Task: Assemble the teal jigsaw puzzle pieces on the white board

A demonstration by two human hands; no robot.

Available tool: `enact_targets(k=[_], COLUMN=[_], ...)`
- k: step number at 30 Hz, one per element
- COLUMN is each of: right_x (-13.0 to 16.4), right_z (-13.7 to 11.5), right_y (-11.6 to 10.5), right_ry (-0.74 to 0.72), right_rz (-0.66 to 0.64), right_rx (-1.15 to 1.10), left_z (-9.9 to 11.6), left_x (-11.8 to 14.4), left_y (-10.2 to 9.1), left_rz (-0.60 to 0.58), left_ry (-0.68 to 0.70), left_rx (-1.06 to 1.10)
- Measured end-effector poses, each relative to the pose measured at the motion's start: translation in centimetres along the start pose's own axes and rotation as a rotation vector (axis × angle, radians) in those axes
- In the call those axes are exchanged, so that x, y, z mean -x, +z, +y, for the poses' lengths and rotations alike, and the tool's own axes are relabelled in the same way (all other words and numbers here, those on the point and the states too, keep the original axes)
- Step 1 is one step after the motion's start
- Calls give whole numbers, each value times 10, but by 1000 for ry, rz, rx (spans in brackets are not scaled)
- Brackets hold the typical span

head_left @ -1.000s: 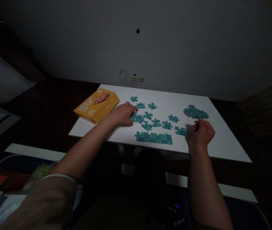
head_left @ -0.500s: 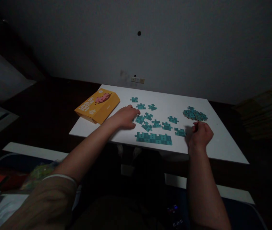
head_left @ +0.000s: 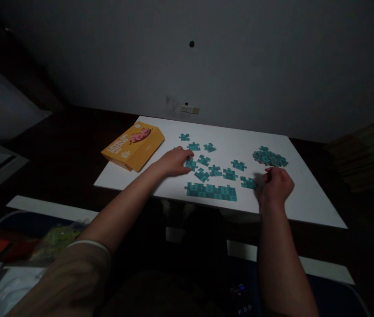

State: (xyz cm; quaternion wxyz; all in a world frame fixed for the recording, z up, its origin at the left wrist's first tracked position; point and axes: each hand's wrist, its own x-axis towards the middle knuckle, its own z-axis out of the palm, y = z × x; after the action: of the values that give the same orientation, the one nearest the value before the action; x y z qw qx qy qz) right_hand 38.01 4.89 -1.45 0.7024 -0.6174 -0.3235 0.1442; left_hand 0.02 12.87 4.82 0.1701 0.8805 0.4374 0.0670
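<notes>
1. Left hand (head_left: 174, 161) lies palm-down on the white table (head_left: 309, 202), fingertips touching a loose teal puzzle piece (head_left: 191, 164) at the left edge of the scattered pieces (head_left: 216, 165). Fingers are spread flat and press on the piece; nothing is pinched or lifted.
2. Right hand (head_left: 275, 185) rests near the table's front right, fingers curled loosely. It looks like a small piece may sit at the fingertips, but the light is too dim to tell.
3. Joined strip (head_left: 211, 191) of teal pieces lies along the front edge, between the two hands. A loose piece (head_left: 248, 182) sits just left of the right hand.
4. Small heap of pieces (head_left: 269, 157) sits just beyond the right hand.
5. Orange puzzle box (head_left: 133, 145) lies flat at the far left corner, apart from the left hand.
6. Judgement: to do it well, slide the touched piece flat toward the strip, turn it so tabs match, and press lightly so neighbours stay put.
</notes>
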Motion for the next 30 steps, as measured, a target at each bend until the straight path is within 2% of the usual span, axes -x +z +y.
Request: enact_targets(k=[9, 14, 19, 22, 25, 28, 30], right_x=[0, 0, 2, 2, 3, 5, 5], right_z=[1, 1, -2, -4, -6, -8, -8], right_y=[-1, 0, -1, -1, -1, -1, -1], right_ry=[3, 12, 23, 28, 38, 52, 57], right_rz=[-7, -4, -29, -21, -6, -12, -20], right_rx=[-41, -26, -6, -23, -22, -9, -6], left_z=[-1, -2, -6, -24, -51, -76, -85], left_x=[-5, 0, 1, 8, 22, 39, 47], left_y=[-1, 6, 8, -5, -23, -34, -35], left_rz=[-33, 23, 92, 132, 212, 282, 304], left_ry=[58, 100, 92, 41, -64, -153, -184], left_rx=[90, 153, 338, 488, 573, 520, 435])
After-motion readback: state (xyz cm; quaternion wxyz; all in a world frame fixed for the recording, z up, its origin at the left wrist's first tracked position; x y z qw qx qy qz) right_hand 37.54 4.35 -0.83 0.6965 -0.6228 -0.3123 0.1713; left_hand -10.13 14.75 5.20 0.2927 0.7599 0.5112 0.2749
